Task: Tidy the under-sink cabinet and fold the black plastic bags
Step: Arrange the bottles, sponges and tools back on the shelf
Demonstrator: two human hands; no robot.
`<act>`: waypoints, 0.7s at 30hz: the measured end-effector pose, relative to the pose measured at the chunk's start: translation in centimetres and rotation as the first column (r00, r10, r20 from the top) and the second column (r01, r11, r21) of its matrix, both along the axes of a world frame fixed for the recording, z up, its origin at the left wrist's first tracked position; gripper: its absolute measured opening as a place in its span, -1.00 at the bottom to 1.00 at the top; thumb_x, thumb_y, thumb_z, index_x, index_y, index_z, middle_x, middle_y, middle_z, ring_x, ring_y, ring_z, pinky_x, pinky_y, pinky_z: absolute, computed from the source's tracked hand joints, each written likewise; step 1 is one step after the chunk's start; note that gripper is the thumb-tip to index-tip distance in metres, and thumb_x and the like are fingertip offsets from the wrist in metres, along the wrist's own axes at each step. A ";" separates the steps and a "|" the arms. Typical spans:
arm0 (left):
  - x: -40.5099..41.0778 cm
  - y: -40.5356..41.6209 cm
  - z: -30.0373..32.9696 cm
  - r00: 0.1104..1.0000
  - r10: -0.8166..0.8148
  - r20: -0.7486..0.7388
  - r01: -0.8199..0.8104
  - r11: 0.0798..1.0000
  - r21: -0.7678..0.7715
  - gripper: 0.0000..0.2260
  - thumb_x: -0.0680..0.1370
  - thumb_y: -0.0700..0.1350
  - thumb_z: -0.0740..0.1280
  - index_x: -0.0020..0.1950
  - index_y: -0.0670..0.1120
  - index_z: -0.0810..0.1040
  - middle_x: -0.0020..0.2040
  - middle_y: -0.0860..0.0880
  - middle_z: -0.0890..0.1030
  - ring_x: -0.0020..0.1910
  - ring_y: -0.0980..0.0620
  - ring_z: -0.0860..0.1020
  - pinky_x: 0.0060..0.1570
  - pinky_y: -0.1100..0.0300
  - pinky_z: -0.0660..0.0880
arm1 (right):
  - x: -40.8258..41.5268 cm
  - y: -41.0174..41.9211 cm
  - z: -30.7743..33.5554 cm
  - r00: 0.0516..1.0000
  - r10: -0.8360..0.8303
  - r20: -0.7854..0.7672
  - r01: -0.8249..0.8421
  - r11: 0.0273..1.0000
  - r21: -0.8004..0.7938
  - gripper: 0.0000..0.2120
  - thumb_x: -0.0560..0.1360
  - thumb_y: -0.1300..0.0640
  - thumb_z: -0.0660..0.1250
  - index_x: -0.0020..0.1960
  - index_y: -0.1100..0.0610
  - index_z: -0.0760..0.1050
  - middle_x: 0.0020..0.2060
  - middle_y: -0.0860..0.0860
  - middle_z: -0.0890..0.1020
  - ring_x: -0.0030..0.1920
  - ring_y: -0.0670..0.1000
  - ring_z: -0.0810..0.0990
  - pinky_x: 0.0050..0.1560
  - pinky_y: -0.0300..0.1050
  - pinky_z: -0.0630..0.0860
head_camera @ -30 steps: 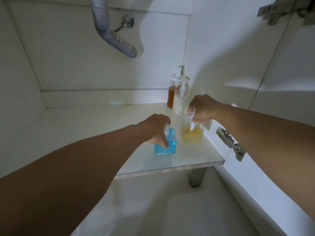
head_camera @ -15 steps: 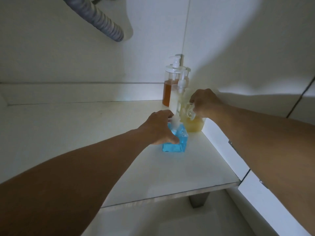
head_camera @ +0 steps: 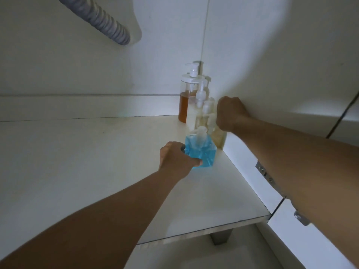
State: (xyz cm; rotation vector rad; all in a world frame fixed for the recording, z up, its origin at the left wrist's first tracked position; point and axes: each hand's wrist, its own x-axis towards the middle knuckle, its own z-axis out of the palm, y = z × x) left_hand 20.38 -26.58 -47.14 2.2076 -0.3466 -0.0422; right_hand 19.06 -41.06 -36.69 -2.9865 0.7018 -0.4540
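Observation:
A square blue pump bottle [head_camera: 202, 151] stands on the white cabinet floor [head_camera: 97, 162] near the right wall. My left hand [head_camera: 177, 162] grips its lower left side, thumb across the front. Just behind it stands a yellow pump bottle [head_camera: 218, 137], and my right hand [head_camera: 231, 113] is curled round its top from the right. Further back in the corner are a tall amber pump bottle [head_camera: 185, 101] and a clear pump bottle [head_camera: 201, 105]. No black bags are in view.
A grey corrugated drain hose [head_camera: 104, 22] hangs from the upper left. The cabinet's right wall [head_camera: 272, 65] runs close beside the bottles. A metal hinge [head_camera: 265, 172] sits on the right frame. A cabinet leg [head_camera: 221, 236] shows under the floor's front edge.
Both bottles have been pushed back toward the right rear corner. My left hand slid down from the blue bottle's top to its lower side. The camera moved closer.

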 end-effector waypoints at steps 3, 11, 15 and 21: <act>0.0 -1.3 -0.2 1.000 -0.005 0.013 0.005 1.000 -0.001 -0.53 0.35 0.09 0.56 0.15 -0.11 0.58 -0.02 0.02 0.56 -0.08 0.06 0.53 -0.07 0.27 0.51 | -1.2 -0.4 2.8 0.987 0.044 -0.157 0.003 0.958 0.288 -0.94 0.45 0.39 0.36 -0.10 0.30 0.52 -0.22 0.16 0.63 -0.30 0.11 0.66 -0.34 -0.13 0.59; -0.2 -5.4 -0.7 0.996 -0.080 -0.027 0.079 0.996 -0.038 -0.54 0.41 0.01 0.53 0.24 -0.12 0.54 0.08 -0.03 0.56 0.03 0.03 0.54 0.03 0.24 0.53 | -3.5 0.2 4.0 0.978 0.084 -0.190 0.000 0.915 0.403 -0.66 0.31 0.27 0.60 0.00 0.33 0.56 -0.26 0.19 0.70 -0.29 0.12 0.73 -0.07 0.06 0.67; 0.0 -6.0 -0.8 0.995 -0.068 -0.068 0.063 0.995 -0.076 -0.44 0.31 0.01 0.59 0.25 -0.11 0.55 0.06 -0.04 0.57 0.01 0.01 0.56 -0.01 0.18 0.57 | -3.1 -0.3 2.5 0.986 0.107 -0.126 -0.081 0.978 0.191 -0.70 0.39 0.21 0.56 0.05 0.22 0.55 -0.21 0.11 0.68 -0.24 0.08 0.72 -0.05 -0.01 0.67; 0.2 -5.9 -0.7 0.993 -0.097 -0.061 0.092 0.992 -0.089 -0.42 0.31 -0.03 0.60 0.29 -0.10 0.54 0.08 -0.03 0.56 0.02 0.01 0.54 -0.03 0.23 0.50 | -1.3 -1.4 0.3 0.997 0.079 -0.013 -0.080 0.993 -0.088 -0.78 0.42 0.21 0.44 0.06 0.17 0.60 0.00 0.07 0.65 0.00 0.06 0.63 0.00 -0.13 0.58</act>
